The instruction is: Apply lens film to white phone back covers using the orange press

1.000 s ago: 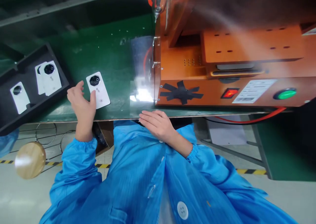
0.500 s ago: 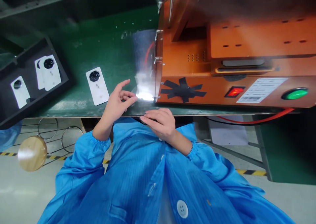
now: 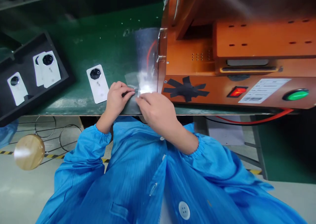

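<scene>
At the near edge of the desk: we see both hands meet over a clear film sheet [image 3: 142,82] lying on the green desk [image 3: 111,46], just left of the orange machine [image 3: 222,53].
Left hand: our left hand [image 3: 117,97] has its fingers curled, thumb and forefinger pinching a thin edge of the film; we cannot tell how firm the grip is.
Right hand: our right hand [image 3: 155,109] lies knuckles up, fingertips pressed together at the same edge, touching the left fingertips.
Film: glare hides most of it; it runs from the near edge toward the far side of the desk, along the machine's left wall.
White cover: 1 white phone back cover [image 3: 98,83] with a dark camera ring lies flat just left of the left hand, apart from it.
Tray: a black tray [image 3: 61,69] at the left edge of the desk holds more white covers [image 3: 48,69]; we count 3, 2 of them overlapping.
Machine front: a red lit switch [image 3: 236,91], a green button [image 3: 295,94] and crossed black tape [image 3: 185,89].
</scene>
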{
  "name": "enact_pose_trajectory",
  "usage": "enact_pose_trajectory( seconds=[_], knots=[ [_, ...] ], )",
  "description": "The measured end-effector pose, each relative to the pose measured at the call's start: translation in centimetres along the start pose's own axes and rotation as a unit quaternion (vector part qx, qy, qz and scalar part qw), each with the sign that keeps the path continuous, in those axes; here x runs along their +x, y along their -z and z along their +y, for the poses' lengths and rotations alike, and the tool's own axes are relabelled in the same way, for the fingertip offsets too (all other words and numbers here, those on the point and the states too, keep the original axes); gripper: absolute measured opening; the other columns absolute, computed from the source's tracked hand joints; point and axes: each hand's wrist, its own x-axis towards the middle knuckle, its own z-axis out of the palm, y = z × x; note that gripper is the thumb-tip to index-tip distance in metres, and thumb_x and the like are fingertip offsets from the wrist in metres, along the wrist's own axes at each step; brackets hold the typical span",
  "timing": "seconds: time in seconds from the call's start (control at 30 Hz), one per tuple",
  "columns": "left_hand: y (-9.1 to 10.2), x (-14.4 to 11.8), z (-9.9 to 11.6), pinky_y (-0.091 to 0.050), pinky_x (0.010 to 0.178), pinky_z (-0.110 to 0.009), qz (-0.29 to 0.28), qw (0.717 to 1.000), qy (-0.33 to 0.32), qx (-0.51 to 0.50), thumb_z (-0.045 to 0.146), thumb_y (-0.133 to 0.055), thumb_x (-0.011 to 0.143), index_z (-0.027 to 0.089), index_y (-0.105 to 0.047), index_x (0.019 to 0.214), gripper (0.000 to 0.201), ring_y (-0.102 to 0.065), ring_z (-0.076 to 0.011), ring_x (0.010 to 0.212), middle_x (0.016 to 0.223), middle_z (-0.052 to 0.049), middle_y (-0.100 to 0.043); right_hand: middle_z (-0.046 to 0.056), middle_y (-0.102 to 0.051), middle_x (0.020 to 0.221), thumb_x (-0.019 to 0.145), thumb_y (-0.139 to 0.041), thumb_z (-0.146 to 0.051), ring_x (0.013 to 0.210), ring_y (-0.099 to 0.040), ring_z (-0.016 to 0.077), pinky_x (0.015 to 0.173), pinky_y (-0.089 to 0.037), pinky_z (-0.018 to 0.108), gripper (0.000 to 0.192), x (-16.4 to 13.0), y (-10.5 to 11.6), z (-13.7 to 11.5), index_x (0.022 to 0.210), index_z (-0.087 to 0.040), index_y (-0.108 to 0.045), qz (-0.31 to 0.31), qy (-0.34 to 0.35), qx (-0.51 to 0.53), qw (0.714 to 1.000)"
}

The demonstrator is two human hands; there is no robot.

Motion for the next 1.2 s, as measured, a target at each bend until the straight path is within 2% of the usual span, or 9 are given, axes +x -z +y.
enact_pose_trajectory(
  seconds=[0.1,0.2,0.33,0.47,0.57,0.8,0.87,1.0,1.2],
  knots=[
    [-0.5,0.0,-0.7,-0.051,0.089,-0.04,-0.006,1.0,-0.015,0.015,0.022,-0.07,0.099,0.024,-0.083,0.091,0.016,-0.059,-0.0231,0.094,0.094,-0.004,-0.07,0.014,-0.071,0.106,0.111,-0.041,-0.011,0.096,-0.06,0.0264,0.078,-0.043,0.039,0.033,3.5,-0.9,0.0,0.114,-0.01,-0.075,-0.088,-0.046,-0.053,0.994],
    [-0.9,-0.2,-1.1,-0.049,0.088,-0.04,-0.005,0.999,-0.028,0.018,0.021,-0.067,0.1,0.024,-0.082,0.089,0.019,-0.058,-0.0234,0.093,0.095,-0.005,-0.07,0.013,-0.068,0.1,0.109,-0.044,-0.008,0.097,-0.059,0.0271,0.081,-0.041,0.039,0.032,5.0,-1.8,0.5,0.101,-0.013,-0.075,-0.132,-0.023,-0.067,0.989],
    [-1.0,-0.8,-0.8,-0.047,0.087,-0.042,-0.006,0.999,-0.045,0.03,0.027,-0.067,0.103,0.024,-0.084,0.097,0.018,-0.058,-0.0247,0.094,0.098,-0.006,-0.072,0.012,-0.068,0.095,0.108,-0.048,-0.01,0.091,-0.058,0.0268,0.078,-0.038,0.038,0.029,4.3,-1.7,1.0,0.098,-0.013,-0.075,-0.12,0.019,-0.095,0.988],
    [-0.5,-1.8,0.3,-0.043,0.088,-0.046,-0.025,0.993,-0.063,0.094,0.035,-0.066,0.105,0.026,-0.082,0.12,0.024,-0.059,-0.0303,0.11,0.123,-0.01,-0.074,0.013,-0.068,0.086,0.106,-0.045,-0.007,0.082,-0.055,0.0262,0.073,-0.036,0.039,0.03,3.4,-1.1,1.0,0.103,-0.011,-0.074,-0.116,0.049,-0.108,0.986],
    [-0.1,-2.4,0.7,-0.041,0.09,-0.048,-0.039,0.99,-0.073,0.118,0.037,-0.066,0.105,0.028,-0.078,0.132,0.03,-0.057,-0.0326,0.119,0.138,-0.01,-0.072,0.015,-0.068,0.085,0.103,-0.045,-0.005,0.083,-0.055,0.0279,0.073,-0.036,0.04,0.029,3.3,-1.2,0.8,0.1,-0.009,-0.074,-0.134,0.062,-0.118,0.982],
    [-0.7,-2.3,-0.5,-0.042,0.089,-0.046,-0.001,0.998,-0.036,0.049,0.033,-0.07,0.104,0.03,-0.085,0.106,0.015,-0.06,-0.0276,0.11,0.121,-0.005,-0.077,0.012,-0.066,0.093,0.107,-0.043,-0.007,0.087,-0.056,0.0255,0.074,-0.04,0.038,0.029,3.9,-2.1,1.2,0.101,-0.013,-0.071,-0.12,0.067,-0.128,0.982],
    [-0.9,-2.3,-0.6,-0.043,0.089,-0.046,0.011,0.999,-0.03,0.035,0.033,-0.071,0.103,0.029,-0.085,0.103,0.014,-0.06,-0.0272,0.109,0.12,-0.005,-0.078,0.012,-0.066,0.092,0.108,-0.044,-0.007,0.087,-0.056,0.025,0.074,-0.038,0.037,0.029,4.0,-2.2,1.3,0.096,-0.014,-0.071,-0.125,0.081,-0.123,0.981],
    [-1.0,-2.4,-0.5,-0.042,0.089,-0.047,0.011,0.999,-0.031,0.03,0.032,-0.071,0.103,0.028,-0.084,0.098,0.014,-0.061,-0.0278,0.11,0.121,-0.004,-0.078,0.01,-0.067,0.091,0.111,-0.047,-0.014,0.084,-0.056,0.0234,0.072,-0.036,0.037,0.026,4.1,-1.9,1.4,0.102,-0.014,-0.072,-0.112,0.075,-0.128,0.983],
    [-0.9,-2.3,-0.3,-0.042,0.088,-0.045,0.015,1.0,-0.016,0.018,0.027,-0.073,0.101,0.024,-0.079,0.101,0.007,-0.061,-0.0278,0.108,0.114,-0.005,-0.078,0.009,-0.067,0.089,0.111,-0.045,-0.014,0.081,-0.055,0.0222,0.07,-0.034,0.037,0.031,4.2,-1.6,1.3,0.097,-0.015,-0.072,-0.117,0.07,-0.1,0.986]
  ],
)
